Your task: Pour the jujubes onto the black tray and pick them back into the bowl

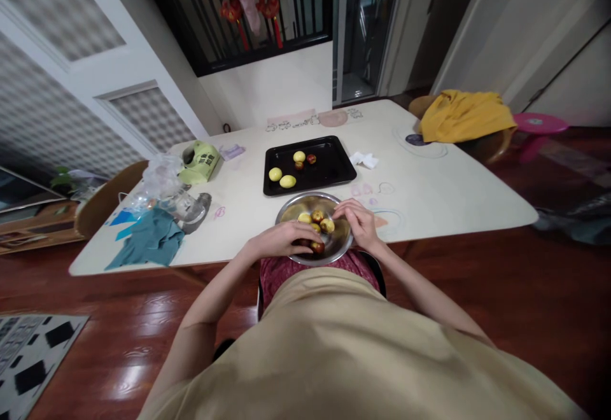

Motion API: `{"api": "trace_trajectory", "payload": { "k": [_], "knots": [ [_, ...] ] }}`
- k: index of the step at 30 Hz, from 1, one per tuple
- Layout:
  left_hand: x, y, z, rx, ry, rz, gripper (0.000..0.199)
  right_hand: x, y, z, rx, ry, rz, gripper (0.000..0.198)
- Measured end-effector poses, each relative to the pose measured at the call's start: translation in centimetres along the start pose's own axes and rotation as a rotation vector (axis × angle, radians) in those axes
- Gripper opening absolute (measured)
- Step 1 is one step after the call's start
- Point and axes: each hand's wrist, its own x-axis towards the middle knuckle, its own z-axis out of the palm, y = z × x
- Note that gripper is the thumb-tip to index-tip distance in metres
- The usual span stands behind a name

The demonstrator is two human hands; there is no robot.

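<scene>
A shiny round metal bowl [338,244] sits at the middle of the near edge of the white table [443,207], its rim reaching past that edge in view. It holds small yellow and reddish-brown round pieces [327,225]. The left hand [289,237] arches over the bowl's near left side, fingers bent at a reddish-brown piece; I cannot tell whether they grip it. The right hand [361,221] is at the right rim, fingers curled; I cannot tell whether they grasp anything.

Just beyond, a black rectangular tray [329,172] blocks the way to the far edge, bearing three yellow oval pieces [287,181] and two dark reddish ones. A crumpled white tissue [365,160] lies by its right edge.

Clear plastic bags [161,177], a light-green lettered packet [203,160] and a teal cloth [149,238] crowd the left end. The broader stretch of tabletop, with crayon drawings, runs to the rounded right corner.
</scene>
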Motion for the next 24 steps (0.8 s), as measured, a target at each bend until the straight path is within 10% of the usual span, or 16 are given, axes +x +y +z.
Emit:
{"api": "trace_trajectory", "payload": {
  "k": [9, 16, 24],
  "knots": [
    [-1.6, -0.7, 2.3, -0.093, 0.454, 0.026, 0.021, 9.5, 4.7, -1.0, -0.295, -0.151, 0.048, 0.032],
    [-0.9, -0.8, 4.5, -0.095, 0.727, 0.049, 0.017, 16.9, 10.9, 3.0, -0.731, -0.518, 0.181, 0.036],
    [-1.1, -2.8, 6.0, -0.108, 0.972, -0.015, 0.035, 18.9, 13.1, 7.2, -0.859, -0.582, 0.268, 0.028]
  ]
}}
